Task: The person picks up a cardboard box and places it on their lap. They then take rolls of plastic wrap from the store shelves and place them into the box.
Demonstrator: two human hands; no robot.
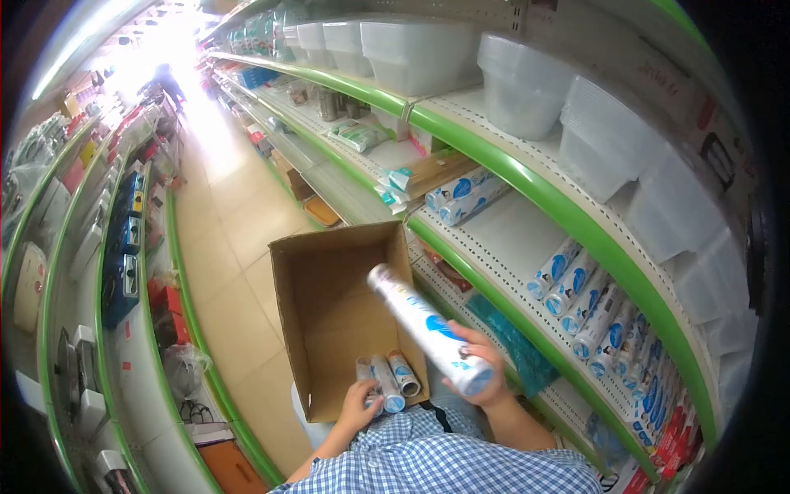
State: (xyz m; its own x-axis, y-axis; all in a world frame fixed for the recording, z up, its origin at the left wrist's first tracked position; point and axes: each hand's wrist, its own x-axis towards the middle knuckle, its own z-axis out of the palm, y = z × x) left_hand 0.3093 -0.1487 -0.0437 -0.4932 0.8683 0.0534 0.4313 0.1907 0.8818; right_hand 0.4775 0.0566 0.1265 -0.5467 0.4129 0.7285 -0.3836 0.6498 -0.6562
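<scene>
My right hand (477, 366) grips a long white-and-blue wrapped roll (428, 325) near its lower end. The roll is tilted, its far end over the open cardboard box (329, 329). The exact kind of roll is not readable, though it looks like packaged wrap. My left hand (362, 403) is at the box's near edge, fingers curled on the leftmost of several shorter-looking rolls, seen end-on. Beside it lie a clear-wrapped roll (387, 385) and another roll (403, 374) with a dark open core.
On the right shelf, similar rolls (605, 317) lie in a row, and two more (465, 195) sit farther left. Clear plastic tubs (527, 86) fill the shelf above. A tiled aisle (222, 239) runs between this rack and the stocked left shelves (123, 280).
</scene>
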